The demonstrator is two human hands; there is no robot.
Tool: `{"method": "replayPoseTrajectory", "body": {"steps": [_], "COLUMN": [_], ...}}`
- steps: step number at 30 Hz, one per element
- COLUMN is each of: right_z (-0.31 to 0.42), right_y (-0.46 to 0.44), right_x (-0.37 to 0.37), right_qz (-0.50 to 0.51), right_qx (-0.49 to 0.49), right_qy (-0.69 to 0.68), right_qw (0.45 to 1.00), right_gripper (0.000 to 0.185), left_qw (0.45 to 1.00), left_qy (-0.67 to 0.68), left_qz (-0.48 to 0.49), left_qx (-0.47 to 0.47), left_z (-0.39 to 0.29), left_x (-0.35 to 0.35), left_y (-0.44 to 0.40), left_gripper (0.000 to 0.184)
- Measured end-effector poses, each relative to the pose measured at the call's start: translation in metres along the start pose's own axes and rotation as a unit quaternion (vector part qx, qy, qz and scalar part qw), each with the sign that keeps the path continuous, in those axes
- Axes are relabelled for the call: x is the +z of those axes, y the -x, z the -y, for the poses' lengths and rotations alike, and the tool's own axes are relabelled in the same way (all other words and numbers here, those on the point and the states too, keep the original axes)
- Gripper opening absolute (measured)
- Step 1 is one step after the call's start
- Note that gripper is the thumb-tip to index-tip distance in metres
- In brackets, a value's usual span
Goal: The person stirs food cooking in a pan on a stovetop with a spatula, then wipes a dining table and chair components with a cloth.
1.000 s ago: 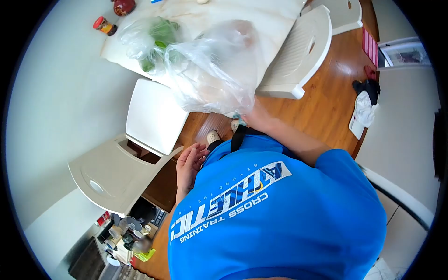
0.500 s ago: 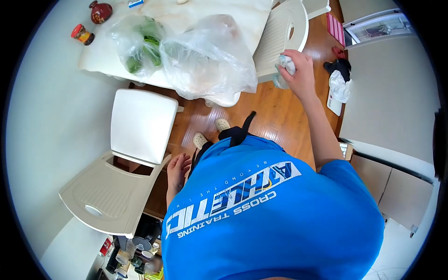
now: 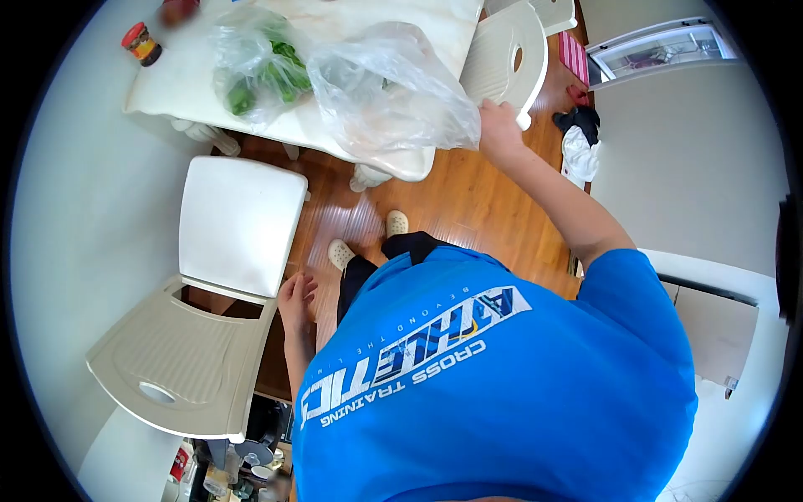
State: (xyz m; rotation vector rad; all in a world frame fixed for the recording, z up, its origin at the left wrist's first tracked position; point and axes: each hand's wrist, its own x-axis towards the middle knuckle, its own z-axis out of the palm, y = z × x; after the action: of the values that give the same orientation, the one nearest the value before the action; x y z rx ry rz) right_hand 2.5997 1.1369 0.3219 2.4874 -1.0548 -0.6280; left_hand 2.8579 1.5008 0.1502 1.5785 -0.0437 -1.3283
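Observation:
My right hand (image 3: 500, 132) reaches to the right edge of a large clear plastic bag (image 3: 397, 92) on the white table. Its fingers are curled and meet the bag's edge; what they hold is hidden there. Left of this bag lies another clear plastic bag (image 3: 234, 63) with green leafy vegetables (image 3: 284, 71) inside. My left hand (image 3: 297, 297) hangs low beside the white chair seat (image 3: 242, 222), fingers loosely bent and apart, with nothing in it.
The white table (image 3: 167, 92) carries a red-lidded jar (image 3: 140, 43) and a dark red vase (image 3: 178, 12). A pale chair (image 3: 508, 63) stands at its right end. White and dark cloth (image 3: 579, 151) lies by the grey cabinet (image 3: 677, 159). Cluttered items (image 3: 242, 468) sit lower left.
My right hand has moved left to the large bag's edge. The crumpled whitish bundle it held no longer shows. The bag's right end has shifted right and up. My left hand stays low.

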Motion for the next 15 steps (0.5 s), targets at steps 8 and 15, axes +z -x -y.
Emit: {"method": "replayPoseTrajectory", "body": {"steps": [8, 15], "right_z": [0.045, -0.004], "right_y": [0.02, 0.074], "right_x": [0.087, 0.139], "right_qz": [-0.013, 0.08], "right_qx": [-0.165, -0.103], "right_qy": [-0.366, -0.475], "right_qw": [0.916, 0.87], "right_gripper": [0.036, 0.046], "left_qw": [0.997, 0.97], "left_qy": [0.05, -0.207], "left_qz": [-0.008, 0.115], "left_qx": [-0.053, 0.047], "left_z": [0.037, -0.006], "left_x": [-0.017, 0.08], "left_y": [0.021, 0.014], "left_gripper": [0.025, 0.032]}}
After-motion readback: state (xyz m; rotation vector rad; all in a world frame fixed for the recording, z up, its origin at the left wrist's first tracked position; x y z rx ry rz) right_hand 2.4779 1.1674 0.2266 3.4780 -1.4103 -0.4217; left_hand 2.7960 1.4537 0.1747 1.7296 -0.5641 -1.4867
